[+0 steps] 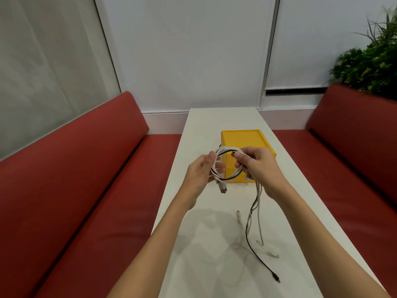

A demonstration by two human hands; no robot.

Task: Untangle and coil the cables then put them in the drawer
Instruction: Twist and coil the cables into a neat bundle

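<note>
- Head view: both hands were raised above the white counter [214, 125], in front of a yellow drawer box [242, 139] that stood near the middle of it.
- The left hand [200, 172] had thumb and fingers closed lightly on the left side of a small coil [227, 163] of white and black cables, apparently to keep the loops stacked so they would not spring apart.
- The right hand [255, 163] pinched the coil's right side between thumb and forefinger, the other fingers curled round the strands; it looked placed to feed the next turn on.
- A white plug end [287, 188] hung from the bottom of the coil just below the left hand.
- From under the right hand the loose tails [256, 211] dropped to the counter, white and black strands twisted round each other on the way down, so the untangling seemed unfinished.
- On the counter a black plug [277, 278] lay nearest the camera, a white end [274, 253] just beyond it, and another connector [238, 214] to the left, all well apart from the box.
- Whether a drawer was open could not be told; the hands and coil hid the box front.
- Judged stage: coiling under way, stowing not begun.
</note>
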